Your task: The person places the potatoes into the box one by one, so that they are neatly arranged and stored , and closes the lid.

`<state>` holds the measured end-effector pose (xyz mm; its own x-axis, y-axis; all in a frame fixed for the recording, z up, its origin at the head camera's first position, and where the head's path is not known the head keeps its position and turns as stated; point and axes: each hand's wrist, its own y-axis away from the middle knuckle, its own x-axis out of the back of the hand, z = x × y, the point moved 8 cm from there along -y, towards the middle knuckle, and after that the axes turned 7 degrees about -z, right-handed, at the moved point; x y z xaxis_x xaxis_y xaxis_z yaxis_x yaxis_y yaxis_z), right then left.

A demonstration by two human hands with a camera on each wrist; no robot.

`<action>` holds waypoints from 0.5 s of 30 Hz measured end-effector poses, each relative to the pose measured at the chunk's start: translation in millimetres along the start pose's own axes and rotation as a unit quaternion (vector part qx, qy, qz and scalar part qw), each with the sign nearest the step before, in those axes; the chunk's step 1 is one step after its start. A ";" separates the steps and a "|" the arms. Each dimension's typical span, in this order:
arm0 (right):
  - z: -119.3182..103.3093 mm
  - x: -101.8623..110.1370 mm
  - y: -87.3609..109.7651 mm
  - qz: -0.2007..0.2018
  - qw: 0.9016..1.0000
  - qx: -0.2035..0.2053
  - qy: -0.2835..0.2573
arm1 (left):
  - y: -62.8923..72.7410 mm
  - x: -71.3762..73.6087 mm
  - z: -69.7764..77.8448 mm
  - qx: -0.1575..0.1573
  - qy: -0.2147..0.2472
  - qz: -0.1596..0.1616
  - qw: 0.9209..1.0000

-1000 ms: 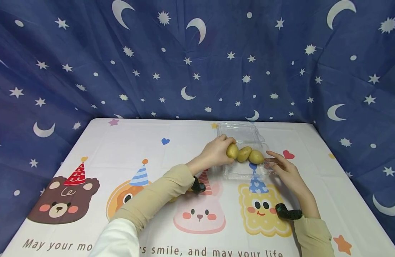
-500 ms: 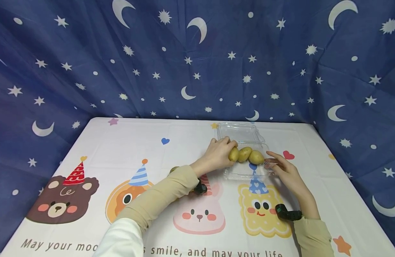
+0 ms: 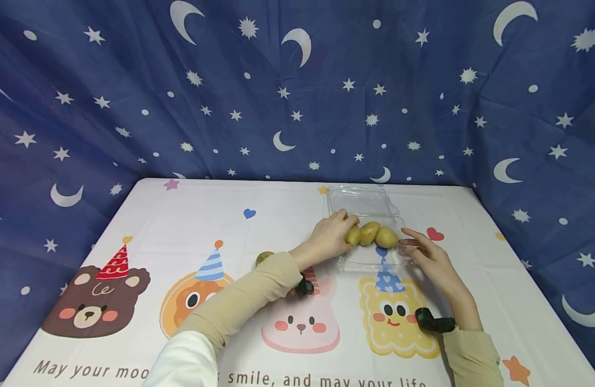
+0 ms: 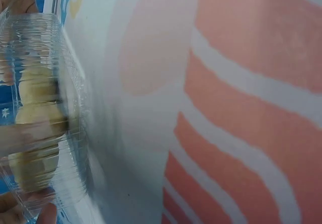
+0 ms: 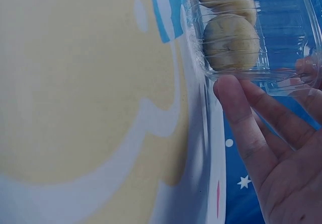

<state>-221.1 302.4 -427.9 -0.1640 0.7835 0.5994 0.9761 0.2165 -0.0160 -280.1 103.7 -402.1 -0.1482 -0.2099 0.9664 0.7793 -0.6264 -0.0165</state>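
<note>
The left hand reached forward across the body, fingers curled in a grip. The right hand lay palm-in, fingers straight and pressing. Both forearms wore beige sleeves and black wrist bands.

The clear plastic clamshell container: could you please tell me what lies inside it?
Inside the clear plastic clamshell container lie three small yellow potatoes in a row. The left hand grips the leftmost one, covering part of it; the right hand touches the container's side.

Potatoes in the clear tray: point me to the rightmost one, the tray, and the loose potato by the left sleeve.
rightmost potato [image 3: 386,237], head view, middle of its skin
clear tray [image 3: 370,263], head view, near rim
loose potato [image 3: 263,258], head view, visible top
</note>
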 end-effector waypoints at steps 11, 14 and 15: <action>-1.6 -0.4 1.0 0.000 1.000 0.002 -0.005 | 3.6 1.2 -0.2 0.002 0.006 0.020 1.000; -2.2 -0.2 1.0 -0.001 1.000 0.002 -0.010 | 4.2 2.7 0.0 0.001 0.000 0.034 0.999; -2.2 0.1 1.0 0.000 1.000 0.001 -0.011 | 4.4 3.3 0.1 0.000 -0.002 0.039 0.999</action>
<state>-219.7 301.3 -426.1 -0.1670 0.7957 0.5823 0.9758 0.2178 -0.0177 -277.0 100.4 -398.9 -0.0854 -0.2551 0.9631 0.7887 -0.6080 -0.0911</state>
